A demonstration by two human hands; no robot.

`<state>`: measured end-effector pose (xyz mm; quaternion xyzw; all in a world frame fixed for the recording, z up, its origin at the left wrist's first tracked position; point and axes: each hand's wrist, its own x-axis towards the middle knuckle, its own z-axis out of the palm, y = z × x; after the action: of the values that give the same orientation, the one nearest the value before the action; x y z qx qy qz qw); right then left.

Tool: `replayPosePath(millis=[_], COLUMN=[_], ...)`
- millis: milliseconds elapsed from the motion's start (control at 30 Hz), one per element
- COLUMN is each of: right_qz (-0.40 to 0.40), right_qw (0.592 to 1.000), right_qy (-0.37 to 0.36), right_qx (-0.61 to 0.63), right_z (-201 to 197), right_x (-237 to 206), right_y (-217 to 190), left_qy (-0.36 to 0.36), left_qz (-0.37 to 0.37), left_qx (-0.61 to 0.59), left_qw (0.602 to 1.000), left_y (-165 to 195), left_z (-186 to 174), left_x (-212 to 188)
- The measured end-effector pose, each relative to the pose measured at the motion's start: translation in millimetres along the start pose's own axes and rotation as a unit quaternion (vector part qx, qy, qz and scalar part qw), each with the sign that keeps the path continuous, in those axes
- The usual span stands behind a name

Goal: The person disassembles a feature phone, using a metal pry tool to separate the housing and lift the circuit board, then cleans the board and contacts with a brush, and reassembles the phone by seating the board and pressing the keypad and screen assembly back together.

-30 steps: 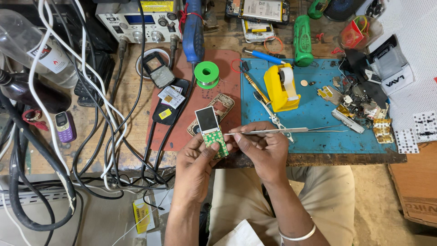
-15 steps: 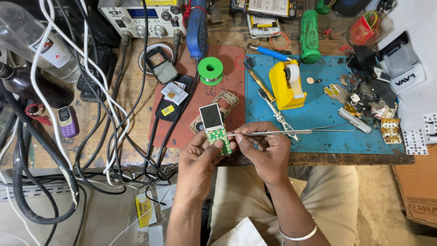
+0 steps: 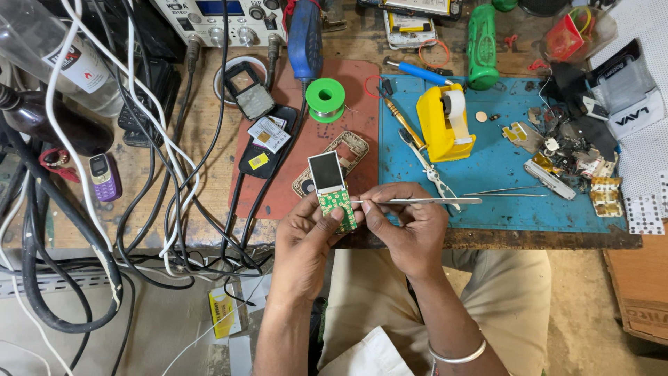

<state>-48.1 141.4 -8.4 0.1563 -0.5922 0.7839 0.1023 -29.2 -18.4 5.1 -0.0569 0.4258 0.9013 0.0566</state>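
Note:
My left hand (image 3: 307,230) holds a small phone circuit board (image 3: 332,191) with a green keypad area and a small screen on top, just above the bench's front edge. My right hand (image 3: 403,223) grips metal tweezers (image 3: 417,201) that lie level, their tip touching the green part of the board. Under the board lies an empty phone frame (image 3: 351,150) on a red-brown mat (image 3: 348,83).
A blue mat (image 3: 501,167) carries a yellow tape dispenser (image 3: 445,125), loose tools and several small parts. A green solder spool (image 3: 325,99), a purple phone (image 3: 103,177), a power supply (image 3: 223,17) and many cables (image 3: 139,174) crowd the left.
Both hands with the board and tweezers stay in the same hold. The view has shifted slightly; nothing on the bench has moved.

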Motion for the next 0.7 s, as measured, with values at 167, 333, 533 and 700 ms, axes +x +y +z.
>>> replayPosePath(millis=[167, 333, 533, 700], right_qz=[-0.004, 0.002, 0.046, 0.015], right_qw=[1.000, 1.000, 0.997, 0.995], right_qy=[-0.012, -0.006, -0.058, -0.088], right_qx=[-0.004, 0.003, 0.007, 0.047], right_z=[0.4, 0.8, -9.4, -13.6], right_x=[-1.2, -2.8, -3.5, -4.5], right_y=[0.0, -0.8, -7.0, -7.4], left_qy=[0.002, -0.003, 0.009, 0.000], left_qz=[0.001, 0.008, 0.005, 0.013], left_qx=[0.008, 0.006, -0.014, -0.029], left_qw=[1.000, 1.000, 1.000, 0.999], left_y=[0.4, 1.1, 2.9, 2.0], left_z=[-0.1, 2.3, 4.1, 2.1], left_x=[-0.7, -1.9, -2.4, -2.4])
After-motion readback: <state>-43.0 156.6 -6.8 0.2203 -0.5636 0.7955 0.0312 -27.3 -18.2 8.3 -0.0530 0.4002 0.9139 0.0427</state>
